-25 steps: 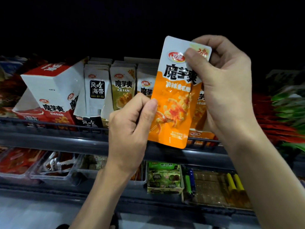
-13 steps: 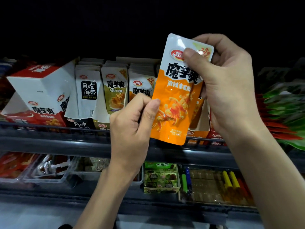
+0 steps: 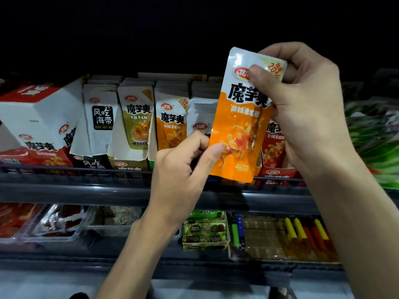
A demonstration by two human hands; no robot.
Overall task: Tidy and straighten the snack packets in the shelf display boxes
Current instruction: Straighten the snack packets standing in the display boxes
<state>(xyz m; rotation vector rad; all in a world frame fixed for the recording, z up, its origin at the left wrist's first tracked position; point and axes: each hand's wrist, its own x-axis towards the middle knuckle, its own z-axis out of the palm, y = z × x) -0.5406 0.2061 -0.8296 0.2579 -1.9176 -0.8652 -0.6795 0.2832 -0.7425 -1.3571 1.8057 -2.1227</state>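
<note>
The right hand [image 3: 306, 100], in the upper right of the frame, grips the top of an orange packet [image 3: 241, 126], thumb on the front and fingers behind. The left hand [image 3: 183, 169], at centre, pinches the packet's lower left edge. The packet stands upright, tilted slightly to the right, in front of the upper shelf [image 3: 86, 186]. Behind it, display boxes hold upright rows: black-label packets [image 3: 101, 117], green packets [image 3: 138, 117], orange packets [image 3: 171, 124] and red packets [image 3: 273, 145]. A white and red box [image 3: 38, 117] sits at the left edge. A green box [image 3: 205, 231] stands on the lower shelf.
</note>
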